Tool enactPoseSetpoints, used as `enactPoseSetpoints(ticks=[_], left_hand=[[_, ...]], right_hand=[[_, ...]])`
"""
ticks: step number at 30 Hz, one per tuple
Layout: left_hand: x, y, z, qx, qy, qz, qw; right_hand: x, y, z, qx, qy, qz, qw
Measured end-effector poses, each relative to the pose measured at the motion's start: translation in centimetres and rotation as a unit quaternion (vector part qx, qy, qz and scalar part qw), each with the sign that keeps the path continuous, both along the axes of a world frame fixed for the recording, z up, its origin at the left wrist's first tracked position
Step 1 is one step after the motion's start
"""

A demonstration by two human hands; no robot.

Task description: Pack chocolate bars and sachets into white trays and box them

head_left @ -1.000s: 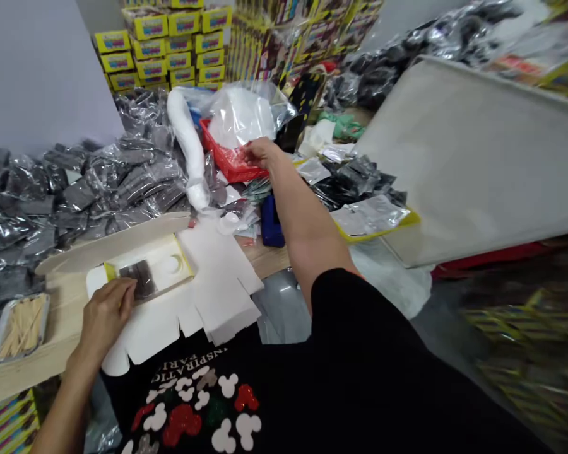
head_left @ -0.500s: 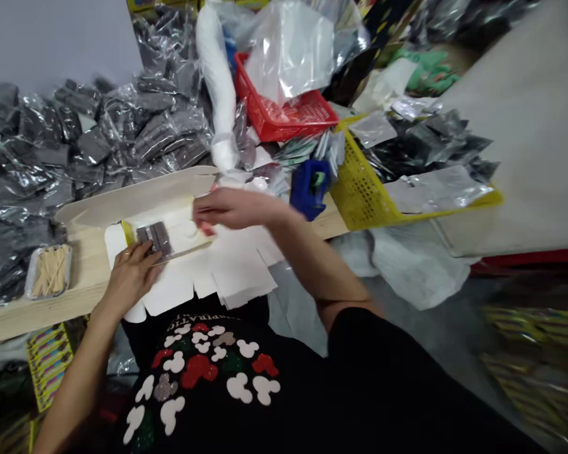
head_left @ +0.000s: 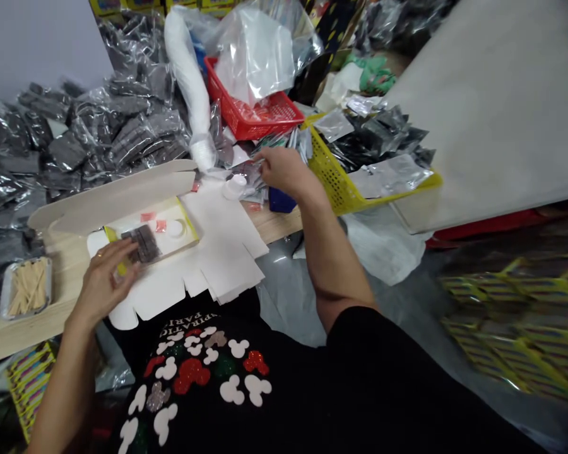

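Beside the carton [head_left: 218, 252], bagged packs [head_left: 123, 139], red basket [head_left: 246, 129]

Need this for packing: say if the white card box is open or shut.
Open: the white card box lies unfolded, its flaps spread flat and its back panel raised.

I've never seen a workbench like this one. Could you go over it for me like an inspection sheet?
Surface: wooden table, mostly covered.
Things at the hands: left hand beside dark pieces on a white card insert; right hand at small foil packets, near a blue object.
Clutter: grey bagged packs, red basket, yellow basket, foil tray of wooden sticks.
Grips: two bare hands, left open, right unclear.
Cables: nothing seen.
Surroundings: large white board, yellow packs below right.
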State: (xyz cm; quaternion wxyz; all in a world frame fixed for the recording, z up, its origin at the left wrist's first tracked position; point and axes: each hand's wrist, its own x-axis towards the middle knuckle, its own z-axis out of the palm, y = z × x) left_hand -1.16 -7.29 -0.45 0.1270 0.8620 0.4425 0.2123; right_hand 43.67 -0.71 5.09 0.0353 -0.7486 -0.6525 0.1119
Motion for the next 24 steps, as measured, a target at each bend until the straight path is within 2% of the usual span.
enactPoseSetpoints(ticks=[2, 5, 10, 13, 15, 18, 21, 24], left_hand=[[0.6, 0.9, 1.0, 0.02, -0.01, 0.051, 0.998], [1.7, 2.6, 1.5, 0.035, 0.068, 0.083, 0.994], [4.4, 5.6, 0.3, 0.01, 0.212, 0.017, 0.977], [5.8, 6.6, -0.5, -0.021, 0.246, -0.025, 0.969], [6.2, 6.6, -0.6, -0.025, 0.223, -0.028, 0.974], [6.0, 5.9, 0.3, 0.006, 0.129, -0.009, 0.992], [5.0, 4.3, 1.9, 0.031, 0.057, 0.023, 0.998], [3.5, 2.6, 3.0, 0.035, 0.029, 0.056, 0.997]], right_hand=[[1.7, 1.3, -1.6, -0.032, -0.041, -0.003, 0.999], [2.7, 2.3, -3.2, -0.058, -0.069, 0.011, 0.996], [3.2, 1.8, -2.9, -0.044, -0.07, -0.009, 0.997], [2.9, 0.5, -2.9, -0.064, -0.083, 0.008, 0.994], [2.2, -0.6, -3.5, -0.075, -0.109, 0.043, 0.99], [0.5, -1.9, -5.1, -0.069, -0.137, 0.083, 0.985], [-0.8, -2.4, -7.1, -0.05, -0.146, 0.064, 0.986], [-0.9, -2.2, -8.5, -0.012, -0.132, 0.039, 0.99]])
